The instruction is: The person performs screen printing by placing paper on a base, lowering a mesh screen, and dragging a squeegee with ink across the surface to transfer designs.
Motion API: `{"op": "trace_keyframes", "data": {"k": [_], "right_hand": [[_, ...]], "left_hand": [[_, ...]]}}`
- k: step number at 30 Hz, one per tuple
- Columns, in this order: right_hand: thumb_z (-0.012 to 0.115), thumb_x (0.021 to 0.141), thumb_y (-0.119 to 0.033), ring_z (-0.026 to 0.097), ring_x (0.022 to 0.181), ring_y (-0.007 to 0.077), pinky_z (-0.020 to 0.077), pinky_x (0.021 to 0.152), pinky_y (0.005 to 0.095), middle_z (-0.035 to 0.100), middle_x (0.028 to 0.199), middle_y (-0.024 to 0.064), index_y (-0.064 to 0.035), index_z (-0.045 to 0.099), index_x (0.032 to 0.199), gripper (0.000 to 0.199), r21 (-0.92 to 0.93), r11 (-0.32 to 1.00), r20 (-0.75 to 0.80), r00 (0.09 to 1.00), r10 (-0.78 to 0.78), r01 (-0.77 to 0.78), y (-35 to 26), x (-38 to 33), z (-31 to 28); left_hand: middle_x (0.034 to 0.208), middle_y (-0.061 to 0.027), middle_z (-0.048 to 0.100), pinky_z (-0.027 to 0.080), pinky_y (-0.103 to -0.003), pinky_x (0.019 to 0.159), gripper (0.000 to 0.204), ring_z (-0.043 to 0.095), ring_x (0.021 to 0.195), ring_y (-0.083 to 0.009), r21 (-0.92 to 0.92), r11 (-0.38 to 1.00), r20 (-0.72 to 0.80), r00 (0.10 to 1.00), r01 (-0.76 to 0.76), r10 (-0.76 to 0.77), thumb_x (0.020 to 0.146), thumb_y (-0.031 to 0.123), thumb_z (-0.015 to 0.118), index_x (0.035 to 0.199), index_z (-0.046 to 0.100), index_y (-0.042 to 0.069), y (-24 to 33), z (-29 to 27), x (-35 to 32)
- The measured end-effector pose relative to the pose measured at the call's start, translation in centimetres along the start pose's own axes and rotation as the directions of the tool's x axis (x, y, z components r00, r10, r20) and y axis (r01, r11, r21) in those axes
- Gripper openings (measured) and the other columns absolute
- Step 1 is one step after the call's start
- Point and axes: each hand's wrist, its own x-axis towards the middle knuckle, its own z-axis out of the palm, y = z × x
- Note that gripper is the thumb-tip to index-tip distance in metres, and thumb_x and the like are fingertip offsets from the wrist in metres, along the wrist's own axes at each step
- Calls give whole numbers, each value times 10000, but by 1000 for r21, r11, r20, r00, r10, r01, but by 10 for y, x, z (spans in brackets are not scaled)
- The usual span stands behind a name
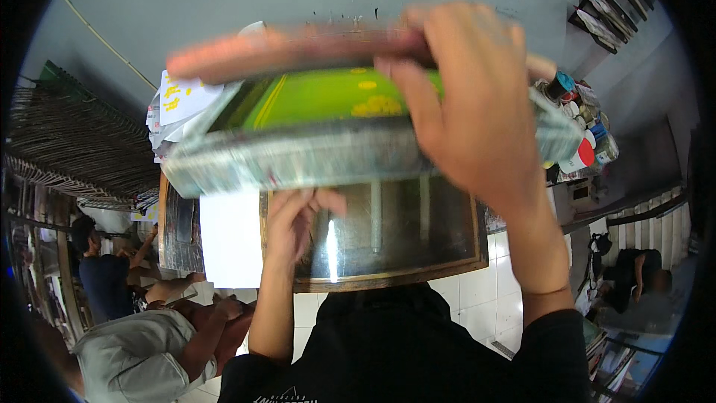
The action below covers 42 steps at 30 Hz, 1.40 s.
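Observation:
A screen-printing frame [313, 153] with pale, worn sides and green mesh [313, 101] bearing yellow shapes is tilted over a glass-topped table [388, 231]. My right hand [477, 97] is closed round a long reddish-brown squeegee [276, 52], which lies across the frame's far side and is blurred by motion. Whether the squeegee touches the mesh I cannot tell. Just below the frame's near edge, my left hand [294, 216] hovers over the glass, fingers loosely bent and apart, with nothing visible in it. Beside it lies white paper [231, 242].
Jars and tubs [585, 153] crowd the right end. Printed sheets [183, 101] with yellow marks lie at the left, near a dark wire rack [74, 138]. A person in a grey shirt [142, 351] sits close on the left; other people are farther off on both sides.

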Motion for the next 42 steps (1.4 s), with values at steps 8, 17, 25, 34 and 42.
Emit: {"op": "trace_keyframes", "data": {"k": [8,17,25,34,42], "right_hand": [[648,910,-106,593,847,395,430,849,488,616,859,223,31,545,900,172,35,994,-9,995,101,-101,16,60,-13],[678,890,-122,589,863,393,430,866,468,616,895,211,22,561,914,187,102,991,-25,995,94,-91,21,61,-14],[742,881,-189,598,941,354,406,886,446,648,1006,146,-21,609,1132,330,22,993,31,993,116,-117,12,28,-3],[803,849,-218,576,1030,375,410,924,471,611,1073,179,-9,562,1169,453,195,861,471,815,338,-469,-18,-105,19],[833,784,-274,619,1029,383,437,898,484,649,1028,195,-16,581,1129,499,143,840,830,525,186,-523,-42,-196,76]], "left_hand": [[949,-119,717,515,-285,723,274,662,784,-150,157,986,-438,899,62,13,1077,225,535,1183,617,-14,-24,-26,40],[961,-135,730,531,-304,800,314,681,833,-177,350,866,-305,830,-358,467,1062,221,583,1215,635,-47,51,19,52],[1020,-257,737,550,-418,871,407,726,863,-288,83,959,-61,959,-272,277,1042,298,570,1114,654,-94,71,69,6],[1215,-332,672,522,-507,1081,274,712,1100,-391,-389,845,-142,883,366,-448,1000,153,616,1101,649,-100,-29,38,-102],[1330,-287,630,439,-541,1167,265,570,1336,-406,-733,593,-143,778,332,-612,917,10,568,1161,611,-83,-95,15,-117]]}}
